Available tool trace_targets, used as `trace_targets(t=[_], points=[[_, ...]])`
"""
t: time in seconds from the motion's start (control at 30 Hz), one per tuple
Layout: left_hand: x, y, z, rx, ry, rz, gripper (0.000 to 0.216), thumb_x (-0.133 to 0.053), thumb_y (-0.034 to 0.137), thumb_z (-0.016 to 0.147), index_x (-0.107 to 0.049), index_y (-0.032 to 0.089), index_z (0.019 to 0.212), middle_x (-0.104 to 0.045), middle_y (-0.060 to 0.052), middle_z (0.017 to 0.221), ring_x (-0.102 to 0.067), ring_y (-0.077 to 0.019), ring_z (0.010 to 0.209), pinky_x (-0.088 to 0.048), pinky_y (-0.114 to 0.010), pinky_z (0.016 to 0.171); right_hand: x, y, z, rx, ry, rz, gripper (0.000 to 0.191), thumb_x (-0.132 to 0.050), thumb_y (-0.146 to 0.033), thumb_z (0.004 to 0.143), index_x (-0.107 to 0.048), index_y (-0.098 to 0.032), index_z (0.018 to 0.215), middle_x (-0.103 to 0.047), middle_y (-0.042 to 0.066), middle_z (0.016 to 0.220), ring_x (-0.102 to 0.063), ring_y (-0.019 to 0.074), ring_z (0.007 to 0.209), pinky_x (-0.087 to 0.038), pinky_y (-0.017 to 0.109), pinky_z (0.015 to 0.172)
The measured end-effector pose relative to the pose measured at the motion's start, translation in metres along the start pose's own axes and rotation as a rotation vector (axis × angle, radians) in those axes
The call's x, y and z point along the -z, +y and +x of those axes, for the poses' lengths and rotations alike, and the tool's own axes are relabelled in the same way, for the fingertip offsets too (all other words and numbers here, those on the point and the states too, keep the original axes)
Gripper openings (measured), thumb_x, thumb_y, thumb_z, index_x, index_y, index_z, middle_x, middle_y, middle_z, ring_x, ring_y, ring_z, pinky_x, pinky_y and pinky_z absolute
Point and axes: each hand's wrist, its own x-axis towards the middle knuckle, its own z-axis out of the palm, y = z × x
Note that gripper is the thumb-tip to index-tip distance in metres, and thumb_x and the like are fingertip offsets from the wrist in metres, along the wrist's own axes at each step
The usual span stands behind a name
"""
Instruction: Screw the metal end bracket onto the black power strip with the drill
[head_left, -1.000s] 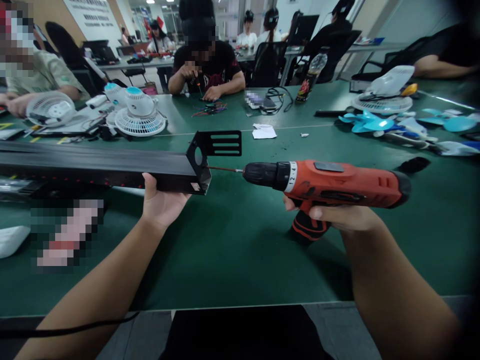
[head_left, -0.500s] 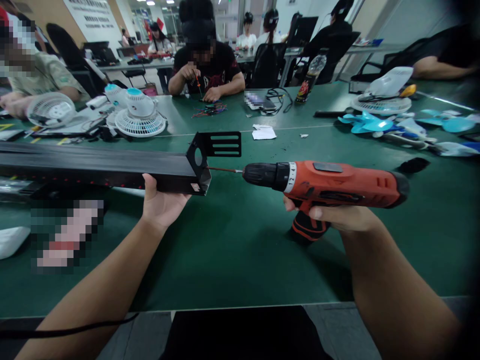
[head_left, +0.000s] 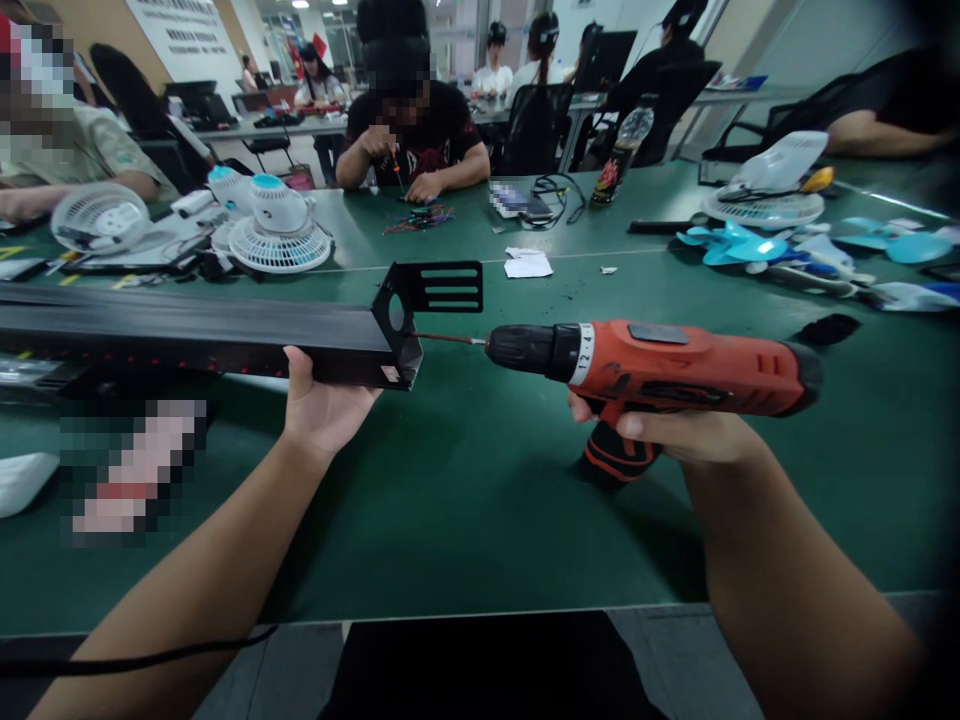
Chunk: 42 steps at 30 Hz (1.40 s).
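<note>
My left hand holds the right end of a long black metal housing from below, with the thumb up its near side. A black slotted bracket stands at that end. In my right hand is an orange and black cordless drill, gripped by its handle and pointing left. Its long thin bit reaches to the end of the housing, by the foot of the bracket. The exact contact point of the tip is too small to make out.
White fan parts lie at the back left, and blue fan blades at the back right. A bottle and a paper scrap are on the green table. Across it, a person works on wires.
Almost nothing differs. The drill's rear end has shifted very slightly, while the bit and housing keep their places. At the far left a person's arm has moved a little.
</note>
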Motion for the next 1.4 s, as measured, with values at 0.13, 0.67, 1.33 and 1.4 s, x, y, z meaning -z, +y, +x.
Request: trace_targets(t=[0.13, 0.67, 1.33, 1.4], points=[[0.000, 0.000, 0.000, -0.004, 0.005, 0.006, 0.071, -0.083, 0.077, 0.094, -0.076, 0.032, 0.148, -0.076, -0.010, 0.157, -0.058, -0.0354, 0.163, -0.064, -0.043, 0.112, 0.000, 0.001, -0.001, -0.013, 0.010, 0.025, 0.028, -0.089, -0.045, 0.100, -0.086, -0.025, 0.119, -0.083, 0.007, 0.099, -0.078, 0.0218, 0.087, -0.069, 0.031, 0.078], [-0.002, 0.000, 0.000, -0.028, -0.022, 0.023, 0.075, -0.085, 0.076, 0.093, -0.072, 0.026, 0.147, -0.077, -0.008, 0.156, -0.046, -0.0378, 0.168, -0.061, -0.043, 0.109, 0.000, 0.000, -0.001, -0.008, 0.003, -0.016, 0.022, -0.089, -0.045, 0.101, -0.087, -0.027, 0.114, -0.085, 0.006, 0.097, -0.080, 0.0209, 0.089, -0.071, 0.030, 0.080], [-0.001, 0.000, 0.001, -0.004, -0.008, 0.013, 0.072, -0.083, 0.077, 0.094, -0.074, 0.031, 0.149, -0.077, -0.008, 0.155, -0.056, -0.0349, 0.162, -0.061, -0.045, 0.114, -0.001, 0.001, -0.001, 0.001, 0.015, 0.017, 0.031, -0.091, -0.046, 0.098, -0.086, -0.028, 0.123, -0.085, 0.007, 0.100, -0.081, 0.0248, 0.089, -0.071, 0.036, 0.078], [-0.005, 0.000, -0.001, -0.017, 0.005, 0.021, 0.077, -0.087, 0.078, 0.090, -0.075, 0.028, 0.147, -0.078, -0.009, 0.154, -0.054, -0.0342, 0.163, -0.061, -0.042, 0.111, 0.000, 0.003, -0.002, 0.017, 0.006, 0.028, 0.036, -0.091, -0.047, 0.098, -0.086, -0.028, 0.128, -0.085, 0.008, 0.103, -0.081, 0.0248, 0.090, -0.070, 0.035, 0.078]])
